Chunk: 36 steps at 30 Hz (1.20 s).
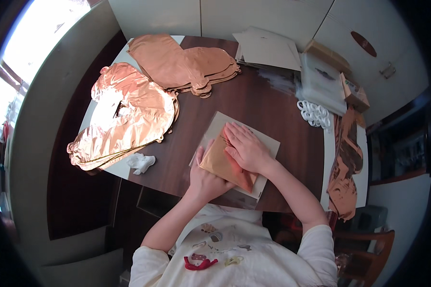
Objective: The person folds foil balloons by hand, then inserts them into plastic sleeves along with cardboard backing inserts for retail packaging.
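A copper-coloured foil balloon (pixel 220 160), folded into a flat packet, lies over a pale card (pixel 261 136) at the near middle of the table. My left hand (pixel 207 182) holds the packet at its left and near side, thumb up along the edge; its other fingers are mostly hidden. Flat on top of the foil rests my right hand (pixel 246 148), fingers stretched out together and pointing away from me. Part of a clear plastic sleeve (pixel 207 136) shows around the card's left side.
Shiny foil balloons (pixel 134 112) and a duller copper stack (pixel 191 67) cover the far left. A crumpled white tissue (pixel 141 163) lies nearby. At the right are white rings (pixel 314 114), plastic packs (pixel 321 79), a cardboard box (pixel 355 95) and more copper foil (pixel 344 186). Pale cards (pixel 268 49) sit behind.
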Tool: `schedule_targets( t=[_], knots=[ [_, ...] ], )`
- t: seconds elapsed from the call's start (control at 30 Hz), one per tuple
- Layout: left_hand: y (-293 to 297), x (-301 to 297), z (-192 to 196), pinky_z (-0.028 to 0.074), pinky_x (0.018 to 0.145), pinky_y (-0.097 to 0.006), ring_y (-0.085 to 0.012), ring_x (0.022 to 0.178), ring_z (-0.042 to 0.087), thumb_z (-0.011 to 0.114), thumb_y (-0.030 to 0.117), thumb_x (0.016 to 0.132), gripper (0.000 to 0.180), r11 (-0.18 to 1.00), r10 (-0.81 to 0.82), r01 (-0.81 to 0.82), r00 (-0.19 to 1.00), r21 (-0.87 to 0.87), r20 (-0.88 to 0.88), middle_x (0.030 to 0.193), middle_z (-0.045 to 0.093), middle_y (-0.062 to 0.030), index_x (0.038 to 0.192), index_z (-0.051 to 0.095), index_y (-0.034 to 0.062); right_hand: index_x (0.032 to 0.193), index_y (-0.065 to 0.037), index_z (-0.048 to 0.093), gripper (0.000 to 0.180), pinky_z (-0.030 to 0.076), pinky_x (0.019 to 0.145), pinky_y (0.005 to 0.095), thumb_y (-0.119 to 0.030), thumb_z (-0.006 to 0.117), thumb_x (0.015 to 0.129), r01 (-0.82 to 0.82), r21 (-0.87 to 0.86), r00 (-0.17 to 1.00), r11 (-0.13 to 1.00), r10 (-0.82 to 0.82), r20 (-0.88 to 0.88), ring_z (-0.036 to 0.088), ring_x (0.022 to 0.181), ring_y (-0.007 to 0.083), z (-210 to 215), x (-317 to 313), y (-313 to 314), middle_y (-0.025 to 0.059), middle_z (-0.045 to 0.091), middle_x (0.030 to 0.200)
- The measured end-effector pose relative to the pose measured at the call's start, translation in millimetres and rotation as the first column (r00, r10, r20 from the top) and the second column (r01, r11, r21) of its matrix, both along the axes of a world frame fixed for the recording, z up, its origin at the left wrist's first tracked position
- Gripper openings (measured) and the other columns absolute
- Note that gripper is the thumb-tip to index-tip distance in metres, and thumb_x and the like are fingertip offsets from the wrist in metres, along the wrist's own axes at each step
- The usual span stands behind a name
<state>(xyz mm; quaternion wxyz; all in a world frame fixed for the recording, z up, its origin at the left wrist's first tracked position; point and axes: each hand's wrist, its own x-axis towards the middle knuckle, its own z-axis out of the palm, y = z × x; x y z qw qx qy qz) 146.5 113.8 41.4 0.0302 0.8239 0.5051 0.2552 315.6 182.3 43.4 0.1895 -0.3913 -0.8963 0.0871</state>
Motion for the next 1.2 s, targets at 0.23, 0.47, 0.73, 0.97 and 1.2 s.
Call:
schedule_targets(
  t=[0.23,0.47,0.73,0.97,1.2],
  knots=[
    [-3.6,-9.3,6.6,0.028,0.106,-0.049,-0.0322,0.133,0.032,0.063,0.056,0.071,0.074,0.982,-0.090,0.069,0.989,-0.174,-0.118,0.137,0.043,-0.0119,0.131,0.049,0.0148,0.136,0.004,0.034,0.070,0.021,0.112,0.0412,-0.048,0.044,0.091,0.040,-0.001,0.995,0.999,-0.040,0.089,0.031,0.134,0.0294,2.8,-0.7,-2.6,0.0185,0.036,0.142],
    [-33.8,-44.0,43.7,0.024,0.110,-0.046,-0.0363,0.131,0.033,0.062,0.050,0.079,0.077,0.907,-0.187,0.115,0.972,-0.406,-0.143,0.138,0.037,-0.0226,0.130,0.042,-0.0039,0.138,0.004,0.032,0.088,0.018,0.113,0.0414,-0.063,0.046,0.083,0.055,0.008,0.988,0.998,-0.056,0.144,0.027,0.136,0.0277,8.1,-2.0,-6.1,0.0176,0.033,0.144],
    [2.5,-51.5,89.5,0.046,0.082,-0.035,-0.0260,0.097,0.060,0.064,0.023,0.082,0.027,0.942,-0.139,0.089,0.981,-0.324,-0.134,0.099,0.065,-0.0083,0.102,0.061,0.0056,0.141,0.003,0.026,0.102,0.013,0.115,0.0404,-0.070,0.051,0.074,0.071,-0.045,0.979,0.996,-0.061,0.194,0.021,0.139,0.0256,11.5,-0.8,-6.8,0.0162,0.028,0.147],
    [72.1,-46.8,34.2,0.039,0.094,-0.038,-0.0217,0.114,0.051,0.065,0.028,0.079,0.043,0.863,-0.502,0.482,0.851,-0.150,-0.157,0.121,0.057,-0.0041,0.118,0.057,0.0103,0.142,0.004,0.021,0.108,0.010,0.116,0.0403,-0.070,0.055,0.071,0.088,-0.108,0.980,0.990,-0.067,0.188,0.019,0.140,0.0255,15.8,-3.7,-9.8,0.0161,0.025,0.148],
    [97.4,-53.4,33.8,0.030,0.102,-0.044,-0.0283,0.130,0.037,0.065,0.061,0.066,0.093,0.829,-0.558,0.505,0.781,-0.242,-0.280,0.138,0.045,-0.0089,0.138,0.039,0.0098,0.143,0.005,0.009,0.118,0.007,0.116,0.0409,-0.071,0.057,0.068,0.077,-0.123,0.981,0.989,-0.054,0.187,0.013,0.141,0.0269,14.4,-1.6,-8.3,0.0173,0.022,0.149]
  ],
)
